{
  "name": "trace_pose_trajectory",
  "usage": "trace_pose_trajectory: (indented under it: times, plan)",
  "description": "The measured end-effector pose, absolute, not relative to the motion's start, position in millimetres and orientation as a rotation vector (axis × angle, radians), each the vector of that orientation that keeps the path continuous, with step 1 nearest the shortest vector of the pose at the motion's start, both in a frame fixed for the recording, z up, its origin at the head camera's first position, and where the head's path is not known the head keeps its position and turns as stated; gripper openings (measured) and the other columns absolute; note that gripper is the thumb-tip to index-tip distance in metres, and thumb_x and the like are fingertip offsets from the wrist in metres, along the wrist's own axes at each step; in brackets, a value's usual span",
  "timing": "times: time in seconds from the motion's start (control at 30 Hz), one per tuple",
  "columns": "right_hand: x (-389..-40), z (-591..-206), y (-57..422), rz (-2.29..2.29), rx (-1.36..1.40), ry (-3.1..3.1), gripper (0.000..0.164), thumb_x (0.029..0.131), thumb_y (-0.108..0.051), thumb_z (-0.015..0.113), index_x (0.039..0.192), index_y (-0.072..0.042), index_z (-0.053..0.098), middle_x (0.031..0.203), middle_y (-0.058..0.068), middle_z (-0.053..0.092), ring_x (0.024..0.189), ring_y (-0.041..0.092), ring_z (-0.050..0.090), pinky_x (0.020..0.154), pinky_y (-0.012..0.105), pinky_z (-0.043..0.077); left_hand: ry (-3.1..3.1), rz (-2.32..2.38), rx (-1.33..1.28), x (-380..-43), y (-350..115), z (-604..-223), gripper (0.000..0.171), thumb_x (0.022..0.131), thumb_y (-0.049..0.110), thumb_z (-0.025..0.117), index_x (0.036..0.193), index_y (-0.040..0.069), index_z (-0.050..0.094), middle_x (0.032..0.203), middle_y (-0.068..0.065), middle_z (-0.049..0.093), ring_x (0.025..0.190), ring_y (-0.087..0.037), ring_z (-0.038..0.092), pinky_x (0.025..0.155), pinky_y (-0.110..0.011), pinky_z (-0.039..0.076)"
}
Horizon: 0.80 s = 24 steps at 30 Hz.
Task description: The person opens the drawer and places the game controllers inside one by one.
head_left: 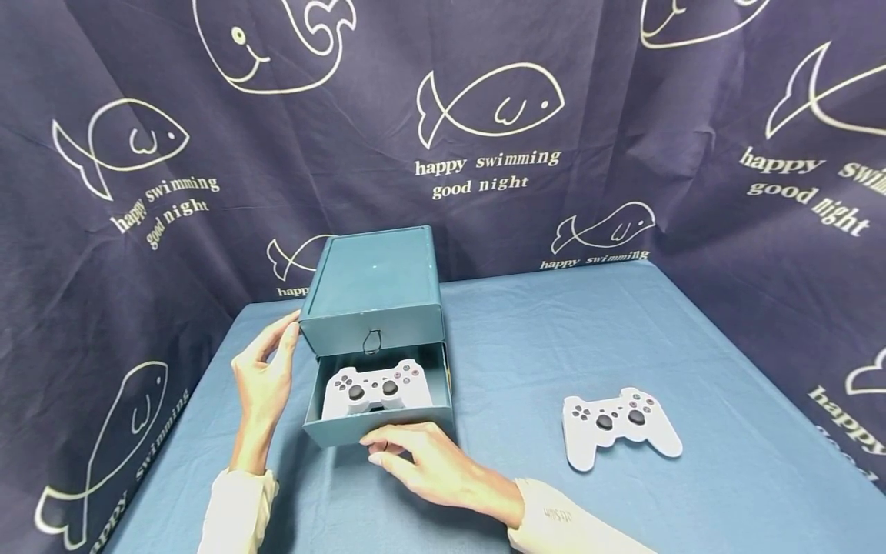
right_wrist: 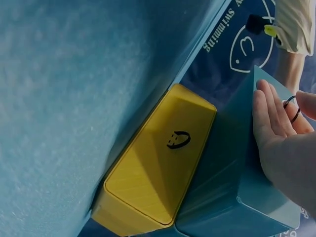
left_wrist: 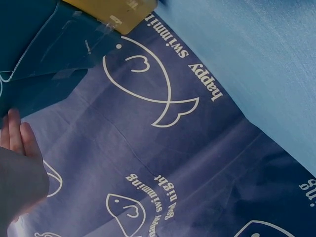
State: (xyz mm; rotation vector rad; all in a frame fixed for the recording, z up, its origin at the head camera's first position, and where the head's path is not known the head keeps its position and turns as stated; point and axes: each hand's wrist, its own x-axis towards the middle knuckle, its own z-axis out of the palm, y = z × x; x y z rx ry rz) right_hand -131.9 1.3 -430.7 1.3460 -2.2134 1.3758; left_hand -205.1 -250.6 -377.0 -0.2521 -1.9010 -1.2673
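Observation:
A teal drawer unit (head_left: 374,265) stands on the table, its lower teal drawer (head_left: 346,432) pulled out. Inside that drawer lies a white game controller (head_left: 408,385) with two black sticks. My left hand (head_left: 266,373) touches the unit's upper left front corner with fingertips and thumb; in the left wrist view its fingers (left_wrist: 16,133) look straight. At the drawer's front, my right hand (head_left: 429,462) pinches the dark ring pull (right_wrist: 292,109) between thumb and index finger. Its other fingers (right_wrist: 269,106) lie straight along the drawer front.
Below the open drawer is a yellow drawer (right_wrist: 158,158) with its own black ring pull. A second white controller (head_left: 619,427) lies on the blue table cloth (head_left: 512,346) to the right. The shut upper drawer (head_left: 398,327) has a wire ring. Dark fish-print curtains (head_left: 498,215) surround the table.

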Motion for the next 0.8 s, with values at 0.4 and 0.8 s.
trace_pose_trajectory:
  times: [0.4, 0.8]
  plan:
    - [-150, -427, -2, 1.489, 1.267, -2.280, 0.021, 0.101, -0.008, 0.066, 0.121, -0.008, 0.072, 0.102, 0.000, 0.074, 0.092, -0.002, 0.065, 0.087, 0.017, 0.052, -1.906, -1.255, -0.243, -204, -248, -374, 0.025, 0.097, -0.005, 0.067, 0.121, -0.002, 0.075, 0.113, -0.021, 0.074, 0.097, 0.005, 0.067, 0.091, -0.015, 0.047]
    - [-162, -426, -6, 1.506, 1.218, -2.296, 0.021, 0.101, -0.008, 0.066, 0.121, -0.006, 0.073, 0.106, 0.005, 0.075, 0.093, 0.003, 0.068, 0.085, 0.019, 0.053, -1.894, -1.270, -0.246, -206, -249, -375, 0.025, 0.097, -0.006, 0.067, 0.121, -0.003, 0.075, 0.111, -0.022, 0.074, 0.095, 0.004, 0.068, 0.088, -0.015, 0.049]
